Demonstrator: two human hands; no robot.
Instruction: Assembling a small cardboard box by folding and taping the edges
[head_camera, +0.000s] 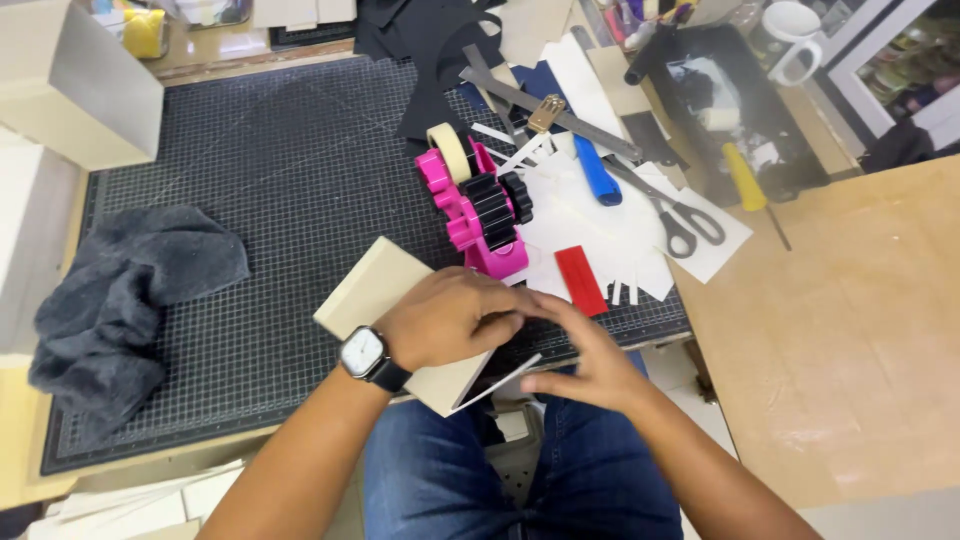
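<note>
Pressing a beige box (385, 290), left hand (445, 318) lies flat; right hand (590, 360) pinches its edge.

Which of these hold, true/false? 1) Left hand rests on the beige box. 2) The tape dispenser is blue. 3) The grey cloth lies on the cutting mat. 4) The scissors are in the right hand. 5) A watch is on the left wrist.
1) True: the left hand lies flat on the beige box.
2) False: the tape dispenser is pink with black wheels.
3) True: the grey cloth sits on the left part of the cutting mat.
4) False: the scissors lie on white paper scraps; the right hand is at the box's near edge.
5) True: a watch with a dark strap is on the left wrist.
</note>
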